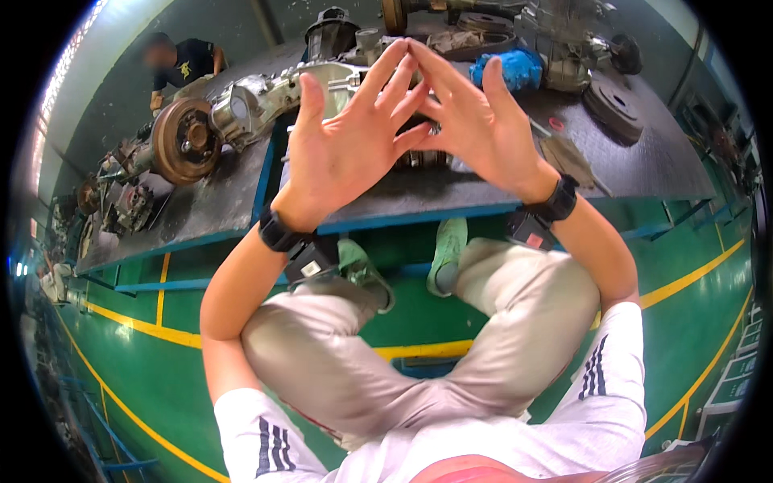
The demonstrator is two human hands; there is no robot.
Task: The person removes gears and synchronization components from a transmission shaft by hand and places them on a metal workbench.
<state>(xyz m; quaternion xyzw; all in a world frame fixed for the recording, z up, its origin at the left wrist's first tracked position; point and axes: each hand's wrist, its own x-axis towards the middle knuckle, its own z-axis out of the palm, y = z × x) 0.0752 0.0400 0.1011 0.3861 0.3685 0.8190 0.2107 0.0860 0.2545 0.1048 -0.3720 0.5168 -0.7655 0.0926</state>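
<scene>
My left hand (pixel 342 149) is raised above the workbench's front edge, palm showing, thumb stretched up and fingers spread. Mirroring it, my right hand (pixel 487 133) is also open, and the fingertips of both hands meet in the middle. Neither hand holds anything. A black strap with a small box (pixel 310 259) goes round my left wrist, and a similar strap (pixel 555 201) round my right. Behind the hands, partly covered by them, lies a silvery metal gearbox housing (pixel 270 97). A crumpled blue bag (pixel 515 69) sits just beyond my right thumb.
The dark bench top (pixel 378 211) has a blue frame. On it stand a rusty brake drum (pixel 187 141) at left, a dark drum (pixel 613 109) at right, a flat brown piece (pixel 570 159) and a red ring (pixel 556 124). Another person (pixel 183 64) is at the far left. Yellow lines cross the green floor (pixel 153 386).
</scene>
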